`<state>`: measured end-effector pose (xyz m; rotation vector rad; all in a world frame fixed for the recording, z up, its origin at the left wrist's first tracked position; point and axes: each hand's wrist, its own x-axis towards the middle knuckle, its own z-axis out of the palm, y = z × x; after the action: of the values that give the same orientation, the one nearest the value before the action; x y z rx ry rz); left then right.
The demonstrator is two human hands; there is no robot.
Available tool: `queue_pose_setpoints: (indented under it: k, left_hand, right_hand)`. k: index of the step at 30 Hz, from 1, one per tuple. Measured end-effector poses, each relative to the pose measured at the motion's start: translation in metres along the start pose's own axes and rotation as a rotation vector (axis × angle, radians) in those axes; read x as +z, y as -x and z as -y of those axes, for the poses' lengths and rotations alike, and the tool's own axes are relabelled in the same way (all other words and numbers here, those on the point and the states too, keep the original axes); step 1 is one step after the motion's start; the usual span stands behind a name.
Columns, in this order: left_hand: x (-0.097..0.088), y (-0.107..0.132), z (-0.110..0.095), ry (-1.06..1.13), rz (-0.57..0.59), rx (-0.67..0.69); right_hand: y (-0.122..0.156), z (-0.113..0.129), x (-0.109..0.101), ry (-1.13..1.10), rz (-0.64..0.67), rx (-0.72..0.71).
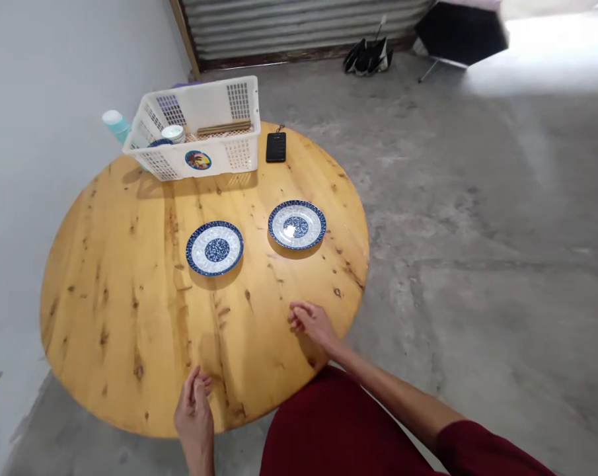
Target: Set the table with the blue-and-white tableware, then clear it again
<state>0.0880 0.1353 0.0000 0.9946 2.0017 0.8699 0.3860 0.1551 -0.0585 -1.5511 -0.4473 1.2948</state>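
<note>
Two round plates with dark blue rims and blue patterned centres lie apart on a wooden table; the left plate [215, 248] is slightly closer to me than the right plate [297, 225]. My left hand [194, 406] is at the table's near edge, its fingers loosely bent and nothing visible in them. Over the right part of the table, below the right plate, is my right hand [312, 322], also loosely curled and holding nothing that shows. Neither hand touches a plate.
The round wooden table [125, 264] bears a white plastic basket [229, 155] with a white bowl [173, 134] and brown sticks [224, 128] inside. A black phone [275, 147] lies beside it. Behind the basket stands a light-blue bottle [116, 124]. A black umbrella [460, 33] is on the concrete floor.
</note>
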Motion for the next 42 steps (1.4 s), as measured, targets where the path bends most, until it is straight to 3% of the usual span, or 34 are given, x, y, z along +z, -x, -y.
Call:
queue_pose_setpoints:
  k: [3,6,10,17,23,33,37,42]
  left_hand:
    - [0.015,-0.02,-0.006,0.006,0.113,0.007]
    - [0.02,-0.037,-0.003,-0.025,0.203,0.001]
    - [0.013,-0.056,0.007,-0.061,0.213,-0.015]
    - [0.007,-0.065,0.02,0.019,0.182,-0.089]
    - [0.011,-0.079,0.02,-0.036,0.302,-0.065]
    - [0.006,-0.098,0.006,-0.062,0.414,-0.063]
    - [0.004,-0.107,0.003,-0.039,0.44,-0.056]
    - [0.013,-0.134,-0.036,-0.069,0.374,0.056]
  right_hand:
    - [-0.032,0.022,-0.009,-0.15,-0.256,-0.099]
    - [-0.062,0.043,-0.017,-0.205,-0.378,-0.192]
    - [-0.087,0.06,-0.018,-0.201,-0.391,-0.245]
    - [-0.116,0.079,-0.008,-0.2,-0.439,-0.147]
    - [-0.141,0.088,-0.004,-0.159,-0.509,-0.11]
    - [-0.152,0.093,-0.005,-0.13,-0.567,-0.089]
    - [-0.142,0.095,-0.005,-0.145,-0.556,-0.089]
    - [-0.104,0.073,0.019,-0.17,-0.465,-0.083]
